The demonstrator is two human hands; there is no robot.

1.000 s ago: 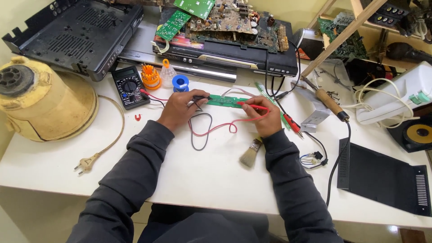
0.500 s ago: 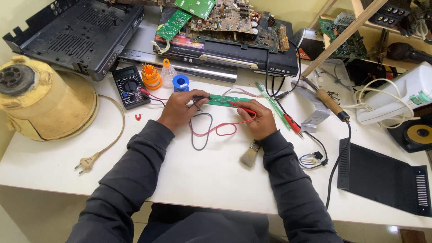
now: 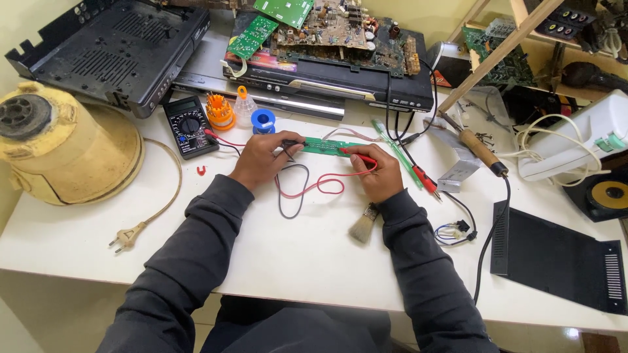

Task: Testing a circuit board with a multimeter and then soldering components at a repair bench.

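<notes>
I'm at an electronics repair bench, a small workshop by every sign. On the white table [image 3: 275,261] in front of me sits a digital multimeter [image 3: 190,126], its red and black leads trailing across to a narrow green circuit board [image 3: 326,146]. Behind that, a disc player [image 3: 327,75] lies with bare circuit boards [image 3: 327,26] heaped on top, and a black metal casing [image 3: 111,49] stands opened to my left. A soldering iron [image 3: 476,149] with a wooden handle lies to my right, a blue spool of solder wire [image 3: 263,120] stands near the meter, and a dusting brush [image 3: 363,225] rests by my sleeve. Shelves on the right hold more boards.
</notes>
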